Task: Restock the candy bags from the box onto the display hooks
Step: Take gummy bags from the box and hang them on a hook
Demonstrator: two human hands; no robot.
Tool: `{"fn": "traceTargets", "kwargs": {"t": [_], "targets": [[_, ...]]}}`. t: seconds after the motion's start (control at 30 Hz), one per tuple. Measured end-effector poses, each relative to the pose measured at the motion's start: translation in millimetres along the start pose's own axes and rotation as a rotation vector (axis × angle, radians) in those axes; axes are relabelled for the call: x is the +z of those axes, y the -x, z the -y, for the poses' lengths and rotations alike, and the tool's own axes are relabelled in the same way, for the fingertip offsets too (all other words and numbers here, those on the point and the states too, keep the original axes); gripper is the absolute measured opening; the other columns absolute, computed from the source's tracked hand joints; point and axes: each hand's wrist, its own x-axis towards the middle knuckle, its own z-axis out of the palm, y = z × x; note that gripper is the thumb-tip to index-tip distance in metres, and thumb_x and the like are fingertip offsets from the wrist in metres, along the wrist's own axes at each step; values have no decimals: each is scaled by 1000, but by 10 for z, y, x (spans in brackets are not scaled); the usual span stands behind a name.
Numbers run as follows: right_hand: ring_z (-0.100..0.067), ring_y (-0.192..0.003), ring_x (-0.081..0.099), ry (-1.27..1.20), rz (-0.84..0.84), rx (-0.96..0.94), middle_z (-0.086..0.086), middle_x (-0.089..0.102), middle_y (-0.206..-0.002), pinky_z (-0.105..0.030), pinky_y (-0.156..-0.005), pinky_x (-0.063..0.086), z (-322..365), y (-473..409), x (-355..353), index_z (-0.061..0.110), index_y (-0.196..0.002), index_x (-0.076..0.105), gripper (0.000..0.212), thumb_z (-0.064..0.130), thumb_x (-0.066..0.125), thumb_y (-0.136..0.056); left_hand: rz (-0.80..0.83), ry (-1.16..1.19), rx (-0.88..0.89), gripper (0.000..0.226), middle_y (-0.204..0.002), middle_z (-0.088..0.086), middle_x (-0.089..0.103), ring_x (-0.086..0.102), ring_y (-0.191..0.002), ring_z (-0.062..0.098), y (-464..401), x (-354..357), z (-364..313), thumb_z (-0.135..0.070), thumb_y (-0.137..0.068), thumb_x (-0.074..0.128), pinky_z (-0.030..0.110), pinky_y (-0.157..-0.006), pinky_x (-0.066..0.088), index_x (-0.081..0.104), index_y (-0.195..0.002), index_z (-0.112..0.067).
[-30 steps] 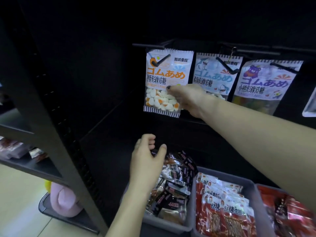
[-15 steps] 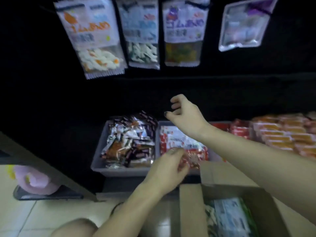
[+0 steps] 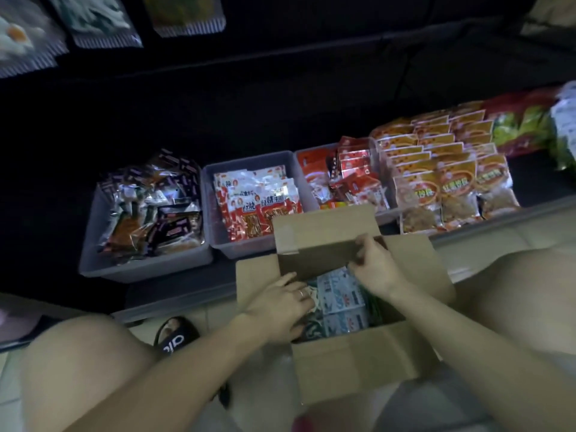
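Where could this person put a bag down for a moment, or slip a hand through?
Bare room shows on the dark shelf behind the grey bins, below the hanging bags, and on the floor tiles right of the cardboard box. The bins and the orange packet rows are packed. Inside the box, both the left hand and the right hand crowd the candy bags.

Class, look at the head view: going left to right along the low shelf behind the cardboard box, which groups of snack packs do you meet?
Grey bin of dark foil snack packs → grey bin of red-and-white packs → bin of red packs → rows of orange packs → green and red bags.
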Motion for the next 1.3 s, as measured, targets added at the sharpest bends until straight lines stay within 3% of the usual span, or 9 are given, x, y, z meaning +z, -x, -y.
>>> {"fn": "traceTargets", "kwargs": {"t": [0.1, 0.23, 0.33, 0.43, 0.73, 0.93, 1.03, 1.17, 1.3], "targets": [[-31, -109, 62, 45, 220, 175, -16, 63, -127, -35, -84, 49, -226, -103, 62, 5, -143, 44, 56, 23, 68, -96, 101, -25, -13, 55, -138, 11, 62, 47, -139, 28, -74, 68, -75, -45, -95, 58, 42, -129, 9, 59, -139, -13], [-20, -89, 62, -26, 412, 280, -11, 64, -122, -32, -71, 54, -431, -316, 301, 14, -150, 39, 70, 35, 72, -92, 90, -76, -22, 53, -121, 8, 71, 61, -120, 27, -124, 120, -58, -52, -92, 46, 40, -122, 23, 66, -125, -17], [-21, -89, 63, -73, 444, 391, -11, 65, -114, -34, -79, 50, -575, -437, 484, 13, -141, 41, 63, 33, 75, -92, 62, -144, -4, 60, -106, 7, 75, 65, -103, 26, -126, 179, -77, -51, -88, 24, 40, -114, 32, 69, -113, -20], [-27, -119, 63, -88, 493, 489, -12, 57, -141, -34, -104, 50, -714, -469, 656, 9, -154, 40, 71, 34, 73, -95, 28, -127, 12, 58, -97, 7, 75, 65, -95, 26, -109, 218, -111, -49, -89, 23, 43, -107, 38, 68, -111, -20], [-34, -118, 64, -22, 470, 518, -18, 63, -136, -43, -102, 55, -774, -583, 834, 5, -135, 59, 46, 31, 66, -98, -32, -5, -17, 29, -68, 1, 69, 64, -70, 23, -159, 257, -51, -46, -82, 50, 34, -90, 47, 69, -84, -23], [-27, -114, 66, 160, 441, 410, -12, 69, -128, -34, -95, 55, -714, -561, 888, 7, -124, 68, 37, 33, 63, -99, -2, 2, -29, 35, -74, 2, 72, 65, -77, 24, -162, 197, -55, -46, -84, 44, 36, -97, 46, 69, -89, -23], [-29, -114, 62, 194, 413, 362, -12, 69, -122, -36, -101, 52, -716, -543, 969, 12, -115, 71, 29, 32, 60, -98, -4, 4, -35, 36, -74, 0, 72, 66, -76, 22, -139, 197, -69, -47, -83, 44, 34, -95, 46, 70, -87, -22], [-25, -101, 67, -170, 458, 406, -9, 70, -111, -33, -73, 58, -589, -391, 900, 12, -110, 69, 15, 10, 66, -96, 16, 17, -49, 35, -76, 0, 72, 66, -77, 22, -138, 170, -80, -47, -84, 45, 35, -96, 46, 70, -88, -23], [-26, -110, 66, -511, 538, 463, -12, 69, -121, -39, -82, 62, -389, -244, 935, 14, -116, 66, 36, -10, 57, -91, 10, 32, -78, 38, -92, 0, 73, 66, -91, 22, -145, 167, -89, -50, -85, 47, 33, -103, 35, 64, -106, -24]]}}
